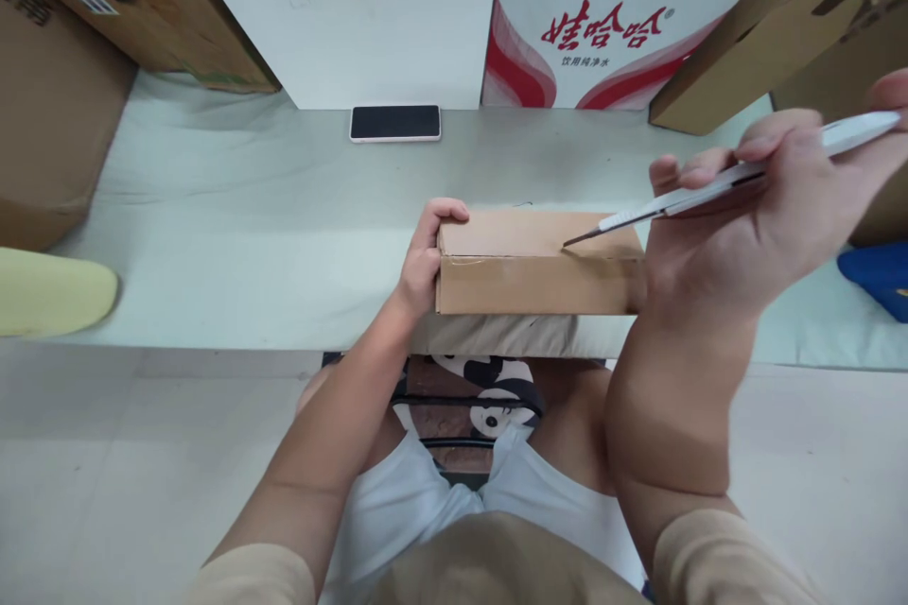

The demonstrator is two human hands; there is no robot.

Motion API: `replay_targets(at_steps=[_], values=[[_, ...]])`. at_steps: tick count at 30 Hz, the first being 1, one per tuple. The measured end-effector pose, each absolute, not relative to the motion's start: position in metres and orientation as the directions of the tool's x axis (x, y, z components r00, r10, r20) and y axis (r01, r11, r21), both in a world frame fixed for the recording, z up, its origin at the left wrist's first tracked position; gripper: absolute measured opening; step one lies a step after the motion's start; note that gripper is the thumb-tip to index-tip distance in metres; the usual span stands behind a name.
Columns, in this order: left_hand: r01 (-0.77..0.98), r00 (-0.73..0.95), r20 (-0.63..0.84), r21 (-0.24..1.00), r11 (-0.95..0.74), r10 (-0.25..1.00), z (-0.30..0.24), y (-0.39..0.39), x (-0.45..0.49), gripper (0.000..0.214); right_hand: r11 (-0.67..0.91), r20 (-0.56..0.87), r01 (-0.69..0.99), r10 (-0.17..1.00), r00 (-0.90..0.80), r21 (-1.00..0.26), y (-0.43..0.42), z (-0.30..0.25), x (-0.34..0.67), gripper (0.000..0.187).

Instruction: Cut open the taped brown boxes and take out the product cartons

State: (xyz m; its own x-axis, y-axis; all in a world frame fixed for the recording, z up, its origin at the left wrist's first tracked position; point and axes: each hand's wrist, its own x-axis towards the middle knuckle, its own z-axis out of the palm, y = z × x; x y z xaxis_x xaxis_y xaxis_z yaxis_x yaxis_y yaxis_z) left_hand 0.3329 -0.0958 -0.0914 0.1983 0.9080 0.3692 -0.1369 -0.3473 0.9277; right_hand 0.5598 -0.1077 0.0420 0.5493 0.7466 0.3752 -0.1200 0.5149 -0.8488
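Observation:
A small brown cardboard box [539,285] lies at the near edge of a bench with a pale green cover. My left hand [427,250] grips the box's left end, with fingers bent over the top corner. In my right hand [752,198] is a slim white utility knife [681,200], held slantwise. Its thin dark blade points down and left at the top of the box; whether the tip touches the cardboard I cannot tell. The heel of my right hand covers the box's right end.
Behind the box a phone [395,123] lies by a white carton [602,28] with red print. Larger brown cartons [156,9] stand at the left, another [752,47] at the right. A yellow object [57,293] and a blue object [880,279] lie at the sides.

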Motion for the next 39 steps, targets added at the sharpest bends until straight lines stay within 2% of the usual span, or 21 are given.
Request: replay_targets(at_steps=[2, 8, 14, 18, 22, 29, 39], values=[[-0.143, 0.187, 0.367, 0.928, -0.345, 0.911, -0.093, -0.096, 0.333, 0.025, 0.524, 0.377, -0.124, 0.738, 0.559, -0.842, -0.113, 0.046, 0.559, 0.025], [-0.112, 0.164, 0.391, 0.920, -0.376, 0.906, -0.095, -0.097, 0.333, 0.027, 0.503, 0.323, -0.300, 0.811, 0.487, -0.811, -0.119, 0.052, 0.560, 0.022], [-0.130, 0.167, 0.367, 0.928, -0.348, 0.915, -0.096, -0.097, 0.332, 0.028, 0.515, 0.338, -0.251, 0.788, 0.514, -0.820, -0.118, 0.050, 0.559, 0.021], [-0.162, 0.153, 0.334, 0.937, -0.310, 0.930, -0.094, -0.098, 0.333, 0.028, 0.552, 0.361, -0.274, 0.773, 0.521, -0.787, -0.116, 0.047, 0.562, 0.021], [-0.188, 0.144, 0.319, 0.938, -0.290, 0.937, -0.092, -0.098, 0.335, 0.028, 0.510, 0.327, -0.239, 0.780, 0.534, -0.826, -0.118, 0.048, 0.560, 0.018], [-0.196, 0.140, 0.371, 0.919, -0.342, 0.918, -0.094, -0.098, 0.334, 0.029, 0.475, 0.282, -0.177, 0.739, 0.612, -0.862, -0.121, 0.053, 0.553, 0.018], [-0.182, 0.157, 0.429, 0.898, -0.401, 0.890, -0.095, -0.097, 0.331, 0.033, 0.559, 0.312, -0.158, 0.650, 0.693, -0.814, -0.128, 0.060, 0.549, 0.021]])
